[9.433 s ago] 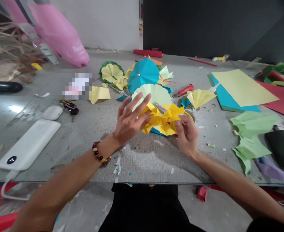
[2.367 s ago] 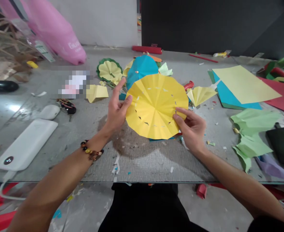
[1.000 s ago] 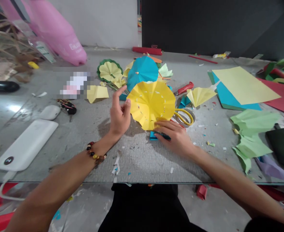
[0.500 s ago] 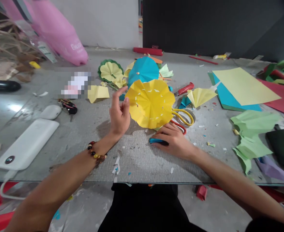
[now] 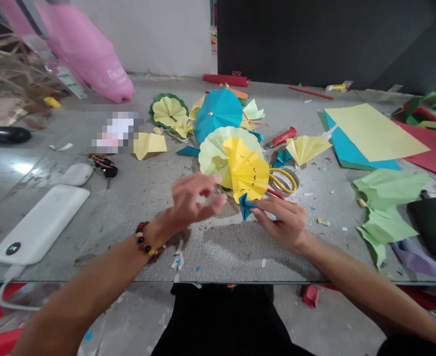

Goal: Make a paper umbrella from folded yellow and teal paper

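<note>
My right hand (image 5: 282, 222) pinches a small folded blue paper (image 5: 245, 206) between thumb and fingertips, just above the table. My left hand (image 5: 197, 198) is slightly blurred and holds nothing, its thumb and curled fingers apart. In front of both hands, a yellow pleated paper piece (image 5: 253, 173) with small cut slits leans half folded over a pale green scalloped paper round (image 5: 212, 153). Behind these stands a blue pleated paper round (image 5: 221, 111). Scissors with yellow and red handles (image 5: 286, 180) lie partly hidden to the right of the yellow piece.
A red-handled cutter (image 5: 282, 137) and a pale yellow paper fan (image 5: 309, 148) lie right of centre. Coloured paper sheets (image 5: 377, 131) are stacked farther right. At left are a white power bank (image 5: 43, 222) with a cable and a pink bottle (image 5: 87, 54). Paper scraps litter the table.
The yellow piece has left my left hand and dropped onto the pale green round, now uncovered. My left hand moved right and down. My right hand has lifted the blue paper off the table.
</note>
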Action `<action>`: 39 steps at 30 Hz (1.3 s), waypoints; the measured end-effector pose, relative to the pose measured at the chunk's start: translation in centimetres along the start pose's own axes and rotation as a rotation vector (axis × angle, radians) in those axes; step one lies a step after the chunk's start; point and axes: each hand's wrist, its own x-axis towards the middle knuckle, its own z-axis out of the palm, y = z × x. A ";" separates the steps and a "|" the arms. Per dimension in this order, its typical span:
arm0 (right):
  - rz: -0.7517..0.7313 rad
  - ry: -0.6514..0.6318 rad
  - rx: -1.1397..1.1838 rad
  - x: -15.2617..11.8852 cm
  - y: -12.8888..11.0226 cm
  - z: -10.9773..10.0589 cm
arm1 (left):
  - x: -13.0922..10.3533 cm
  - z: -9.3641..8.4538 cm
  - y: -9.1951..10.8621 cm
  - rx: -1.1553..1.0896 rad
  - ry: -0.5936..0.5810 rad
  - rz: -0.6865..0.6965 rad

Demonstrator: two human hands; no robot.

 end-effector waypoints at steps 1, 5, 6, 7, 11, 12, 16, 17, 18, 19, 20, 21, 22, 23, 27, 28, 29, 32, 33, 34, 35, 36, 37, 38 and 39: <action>-0.007 0.000 -0.004 0.0 -0.1 0.0 | 0.1 0.0 0.5 0.010 -0.091 0.097; -0.034 0.005 -0.017 0.0 -0.2 0.1 | 0.4 0.5 1.8 0.085 -0.250 0.304; -0.026 0.008 -0.015 0.0 -0.2 0.1 | 0.4 0.6 1.9 0.107 -0.254 0.304; -0.015 0.011 -0.011 0.0 -0.2 0.2 | 0.3 0.6 1.9 0.125 -0.258 0.291; -0.005 0.034 0.010 -0.2 -0.1 0.3 | 0.0 0.5 1.9 0.102 -0.304 0.243; -0.014 0.040 0.018 -0.2 0.0 0.3 | 0.0 0.4 1.9 0.078 -0.300 0.244; -0.016 0.034 0.044 -0.5 0.3 0.4 | 0.2 0.5 2.2 0.015 -0.264 0.207; -0.003 0.035 0.043 -0.6 0.3 0.5 | 0.2 0.6 2.2 0.009 -0.257 0.184; 0.015 0.046 0.038 -0.6 0.3 0.5 | 0.1 0.7 2.1 0.005 -0.247 0.156; 0.040 0.062 0.033 -0.6 0.3 0.6 | 0.1 0.8 2.0 -0.001 -0.231 0.125; 0.074 0.077 0.028 -0.6 0.3 0.7 | 0.0 0.9 1.9 -0.011 -0.203 0.091; 0.115 0.091 0.024 -0.6 0.2 0.7 | -0.2 1.1 1.8 -0.024 -0.169 0.060; 0.158 0.101 0.022 -0.6 0.2 0.8 | -0.3 1.2 1.6 -0.040 -0.138 0.035; 0.198 0.103 0.021 -0.6 0.2 0.8 | -0.5 1.3 1.5 -0.057 -0.116 0.016; 0.233 0.046 0.017 -0.3 0.2 0.7 | -0.7 1.5 1.3 -0.088 -0.130 -0.025; 0.220 0.027 0.011 -0.3 0.2 0.7 | -0.7 1.5 1.3 -0.089 -0.144 -0.035; 0.202 0.009 0.004 -0.2 0.2 0.7 | -0.7 1.5 1.3 -0.090 -0.157 -0.044; 0.130 -0.037 -0.007 -0.1 0.1 0.7 | -0.6 1.4 1.3 -0.082 -0.187 -0.014; 0.105 -0.049 -0.007 -0.1 0.1 0.7 | -0.5 1.4 1.2 -0.073 -0.193 0.015; 0.088 -0.058 -0.007 -0.1 0.0 0.7 | -0.5 1.4 1.2 -0.059 -0.197 0.046; 0.084 -0.061 -0.009 -0.1 0.0 0.7 | -0.5 1.4 1.2 -0.044 -0.194 0.070; 0.091 -0.059 -0.013 -0.1 -0.1 0.7 | -0.5 1.4 1.2 -0.033 -0.182 0.086; 0.108 -0.052 -0.016 -0.1 -0.1 0.7 | -0.4 1.4 1.2 -0.031 -0.164 0.092; 0.136 -0.038 -0.015 -0.1 -0.2 0.7 | -0.4 1.4 1.2 -0.036 -0.144 0.093; 0.171 -0.018 -0.012 -0.1 -0.3 0.6 | -0.3 1.4 1.3 -0.047 -0.125 0.092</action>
